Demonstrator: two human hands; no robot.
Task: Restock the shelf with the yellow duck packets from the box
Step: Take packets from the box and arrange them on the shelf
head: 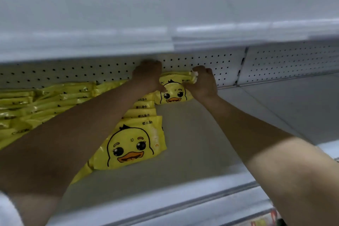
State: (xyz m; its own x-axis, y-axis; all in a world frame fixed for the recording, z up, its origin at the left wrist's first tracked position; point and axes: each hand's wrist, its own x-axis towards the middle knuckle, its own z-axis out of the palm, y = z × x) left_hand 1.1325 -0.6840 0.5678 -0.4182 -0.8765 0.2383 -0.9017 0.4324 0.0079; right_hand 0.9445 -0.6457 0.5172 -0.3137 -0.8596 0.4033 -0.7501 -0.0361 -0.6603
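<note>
A shop: pegboard-backed shelf [192, 152] with rows of identical packets [128, 145]

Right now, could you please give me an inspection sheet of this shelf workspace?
Surface: pale shelf board, bare on its right part.
Job's things: held duck packets standing at the back; row of duck packets standing face-forward to their left; more yellow packets piled further left. The box is not in view.
Clutter: nothing seen.
Hands: left hand grips the held duck packets' left side, fingers over the top; right hand grips their right end.
Cables: nothing seen.
Surroundings: white pegboard back panel; upper shelf overhead, blurred.
</note>
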